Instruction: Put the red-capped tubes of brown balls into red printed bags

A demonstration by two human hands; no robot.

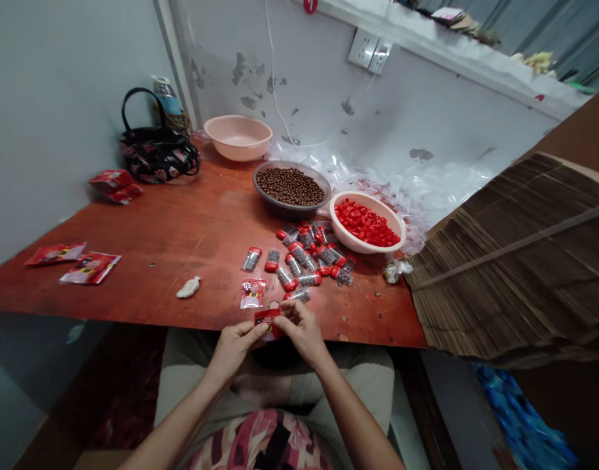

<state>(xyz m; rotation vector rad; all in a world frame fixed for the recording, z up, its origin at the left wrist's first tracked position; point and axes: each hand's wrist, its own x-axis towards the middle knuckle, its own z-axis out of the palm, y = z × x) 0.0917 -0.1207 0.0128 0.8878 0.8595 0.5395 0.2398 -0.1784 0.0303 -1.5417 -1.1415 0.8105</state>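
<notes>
A small red printed packet is held between my two hands at the table's front edge. The fingers of my left hand pinch its left side, thumb on the front. My right hand grips its right side, fingers bent over the top. Just beyond lies a similar packet, flat on the table. Past it are several clear bottles with red caps, filled with dark beads. One such bottle stands apart on the left. A crumpled whitish scrap lies to the left of my hands.
Behind the bottles sit a bowl of brown beads and a bowl of red caps. Clear empty bottles heap along the wall. Stacked cardboard bounds the right side. Red packets, a handbag and an empty basin are at left.
</notes>
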